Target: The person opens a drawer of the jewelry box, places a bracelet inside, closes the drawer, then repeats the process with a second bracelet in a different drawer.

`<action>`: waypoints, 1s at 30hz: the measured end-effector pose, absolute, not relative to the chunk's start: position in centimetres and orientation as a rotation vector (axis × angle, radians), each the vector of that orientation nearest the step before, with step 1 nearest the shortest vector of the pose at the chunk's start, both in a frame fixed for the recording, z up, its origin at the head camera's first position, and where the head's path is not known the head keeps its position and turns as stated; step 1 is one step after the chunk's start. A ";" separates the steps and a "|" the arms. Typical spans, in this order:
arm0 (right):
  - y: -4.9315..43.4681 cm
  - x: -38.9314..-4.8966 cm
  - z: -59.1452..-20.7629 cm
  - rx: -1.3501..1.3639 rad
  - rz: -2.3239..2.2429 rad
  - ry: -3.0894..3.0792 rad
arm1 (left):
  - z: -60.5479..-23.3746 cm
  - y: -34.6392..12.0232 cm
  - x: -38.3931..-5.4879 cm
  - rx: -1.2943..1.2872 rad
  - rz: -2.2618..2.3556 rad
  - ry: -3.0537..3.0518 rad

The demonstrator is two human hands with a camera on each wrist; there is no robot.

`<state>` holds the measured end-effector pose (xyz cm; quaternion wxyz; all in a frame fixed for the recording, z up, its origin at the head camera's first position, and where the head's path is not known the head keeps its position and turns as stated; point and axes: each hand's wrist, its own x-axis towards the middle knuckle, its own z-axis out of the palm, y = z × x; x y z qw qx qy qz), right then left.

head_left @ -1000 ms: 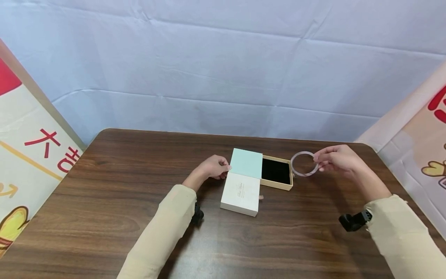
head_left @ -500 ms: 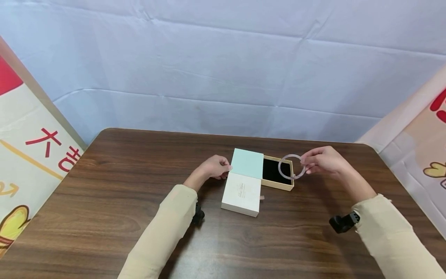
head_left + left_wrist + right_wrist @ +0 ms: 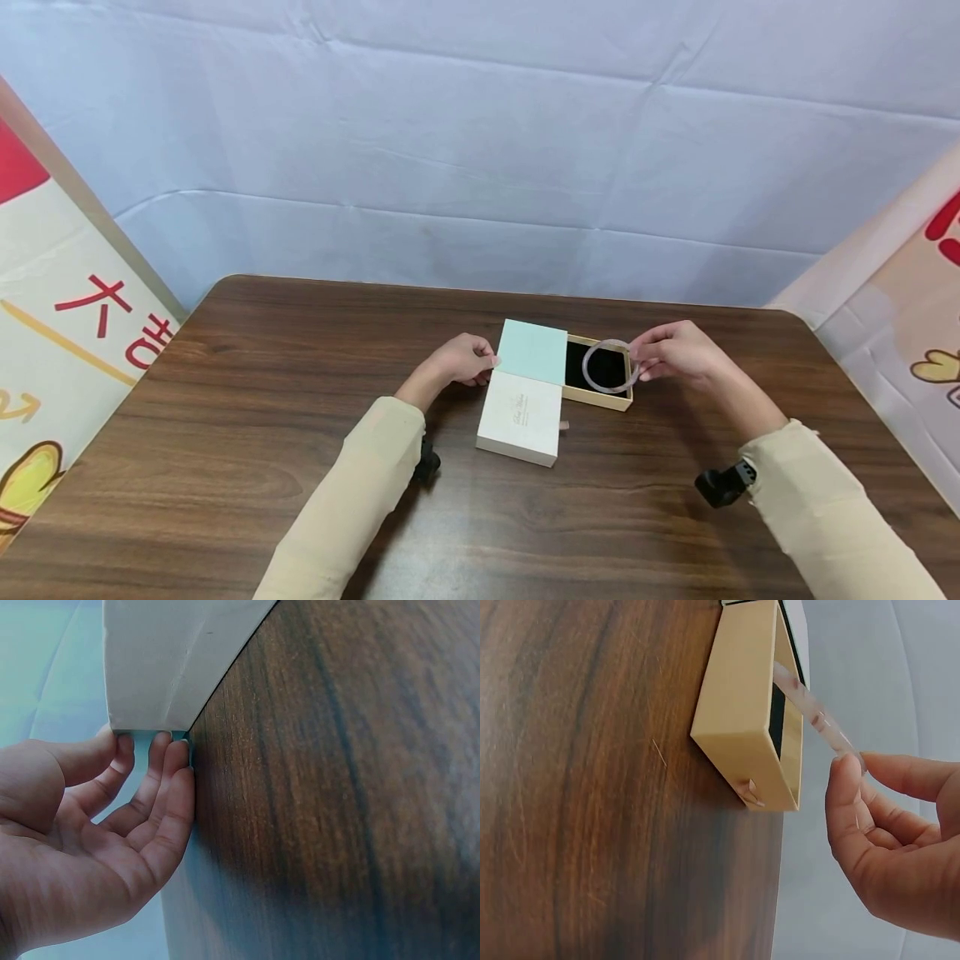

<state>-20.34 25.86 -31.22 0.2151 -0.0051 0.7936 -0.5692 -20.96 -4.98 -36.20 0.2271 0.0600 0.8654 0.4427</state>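
Note:
My right hand [image 3: 678, 354] pinches a pale, translucent bangle [image 3: 585, 367] between thumb and fingertips. In the right wrist view the bangle [image 3: 817, 718] is tilted, its far end dipping inside the rim of a cream drawer [image 3: 739, 675]. A black pad [image 3: 573, 363] lines that drawer, which is pulled out to the right of a gift box. The box has a mint panel [image 3: 532, 350] and a white flap [image 3: 519, 417] with faint gold lettering folded toward me. My left hand [image 3: 459, 360] grips the box's left edge, thumb at its corner [image 3: 112, 724].
The box stands on a brown wooden table [image 3: 285, 467], near the back edge. A small ribbon tab [image 3: 563, 425] sticks out from the white flap. Behind hangs a pale cloth [image 3: 450, 150], with printed banners [image 3: 82, 333] at the sides. Both wrists wear black cameras [image 3: 723, 485].
My right hand has carried the bangle leftward, from beside the drawer to over it, and slightly down. The left hand and the box have stayed in place.

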 end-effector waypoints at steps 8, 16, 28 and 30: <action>25.3 -20.4 -31.8 -0.024 -1.628 2.165 | -36.3 -5.0 -21.0 0.171 1.212 2.389; 25.0 -20.4 -32.1 -0.047 -1.608 2.182 | -36.2 -5.0 -20.9 0.168 1.212 2.391; 25.3 -20.4 -32.7 -0.087 -1.574 2.205 | -36.1 -4.9 -20.8 0.165 1.218 2.387; 25.4 -20.4 -32.7 -0.093 -1.563 2.210 | -36.1 -4.9 -20.8 0.164 1.220 2.384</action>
